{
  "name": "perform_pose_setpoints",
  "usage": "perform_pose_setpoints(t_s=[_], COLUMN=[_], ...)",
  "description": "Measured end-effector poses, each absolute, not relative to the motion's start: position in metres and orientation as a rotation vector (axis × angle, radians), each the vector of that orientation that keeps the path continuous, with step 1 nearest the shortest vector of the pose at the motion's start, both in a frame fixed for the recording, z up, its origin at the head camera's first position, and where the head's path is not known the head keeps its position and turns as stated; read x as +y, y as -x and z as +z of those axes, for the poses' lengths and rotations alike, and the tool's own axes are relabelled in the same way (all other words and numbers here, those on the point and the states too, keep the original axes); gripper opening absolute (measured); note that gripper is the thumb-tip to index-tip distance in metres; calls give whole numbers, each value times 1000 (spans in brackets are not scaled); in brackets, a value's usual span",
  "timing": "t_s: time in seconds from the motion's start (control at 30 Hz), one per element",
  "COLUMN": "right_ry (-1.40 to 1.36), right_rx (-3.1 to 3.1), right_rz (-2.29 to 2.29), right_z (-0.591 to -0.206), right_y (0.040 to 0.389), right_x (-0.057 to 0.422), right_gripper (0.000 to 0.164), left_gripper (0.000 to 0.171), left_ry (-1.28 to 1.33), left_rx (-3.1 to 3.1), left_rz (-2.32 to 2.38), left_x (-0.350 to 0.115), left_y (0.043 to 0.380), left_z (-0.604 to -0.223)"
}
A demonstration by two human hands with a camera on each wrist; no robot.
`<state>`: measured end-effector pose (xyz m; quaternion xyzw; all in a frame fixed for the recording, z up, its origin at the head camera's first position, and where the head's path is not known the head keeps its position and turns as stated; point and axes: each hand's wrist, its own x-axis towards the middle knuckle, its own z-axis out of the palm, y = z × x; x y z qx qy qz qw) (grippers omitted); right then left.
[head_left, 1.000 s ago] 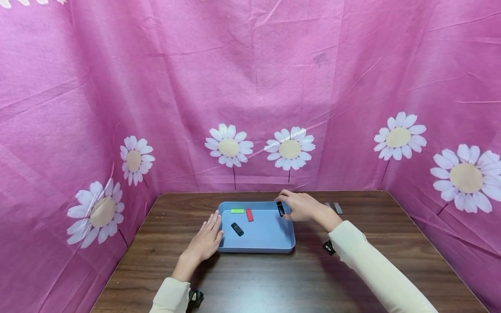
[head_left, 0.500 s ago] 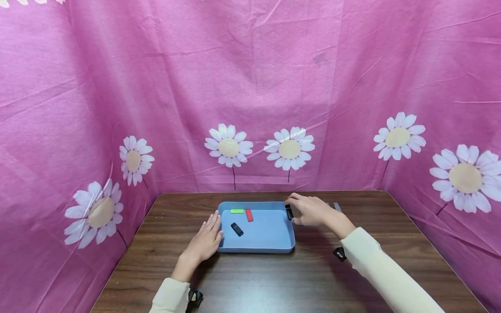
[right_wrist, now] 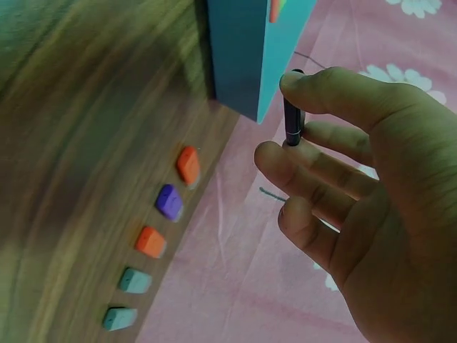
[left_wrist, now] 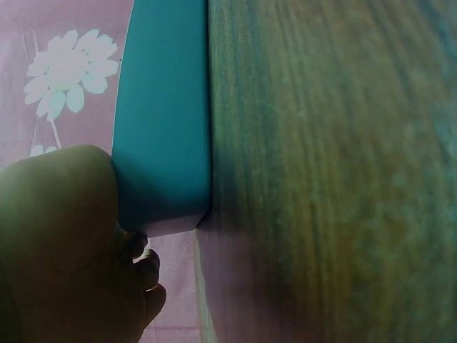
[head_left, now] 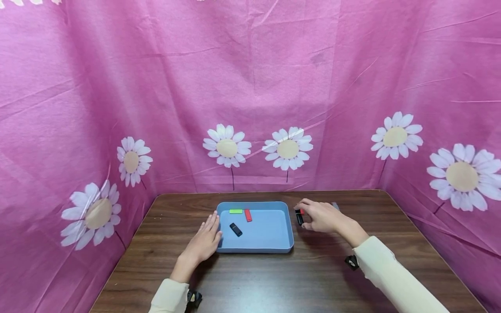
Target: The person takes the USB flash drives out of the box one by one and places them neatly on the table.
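Observation:
My right hand (head_left: 322,216) pinches a black USB stick (head_left: 299,217) between thumb and fingertips, just right of the blue tray (head_left: 254,250). In the right wrist view, that hand holds the stick lengthwise above the table. Fingers straight, my left hand (head_left: 204,237) rests against the tray's left wall. Inside the tray lie a green stick (head_left: 235,211), a red stick (head_left: 248,215) and another black USB stick (head_left: 236,229), all apart from one another. The left wrist view shows the tray's outer wall (left_wrist: 164,107) beside the left hand (left_wrist: 64,243).
Right of the tray, a row of small sticks lies along the table's far edge: an orange one (right_wrist: 188,165), a purple one (right_wrist: 169,201), another orange one (right_wrist: 150,241) and grey ones (right_wrist: 134,280). My right hand mostly covers them in the head view. A pink flowered curtain (head_left: 258,95) surrounds the table.
My right hand has carried the black USB stick rightward, from over the tray's right part to outside its right wall. The left hand and the sticks in the tray stay put.

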<state>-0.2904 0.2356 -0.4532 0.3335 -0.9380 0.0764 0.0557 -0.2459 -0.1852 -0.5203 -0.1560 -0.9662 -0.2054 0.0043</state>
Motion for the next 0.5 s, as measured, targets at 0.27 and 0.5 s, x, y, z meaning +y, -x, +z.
perform_pose_setpoints(t_s=[0.27, 0.5], right_ry=[-959, -935], right_rx=[-2924, -3000], right_rz=[232, 292], right_z=[-468, -482], right_y=[287, 285], right_x=[244, 246], right_gripper=[54, 55], left_gripper=[59, 59], left_ry=[483, 483], left_rx=[-3028, -3031], left_rz=[-657, -653], left_x=[-185, -184], left_y=[244, 244], left_z=[-519, -517])
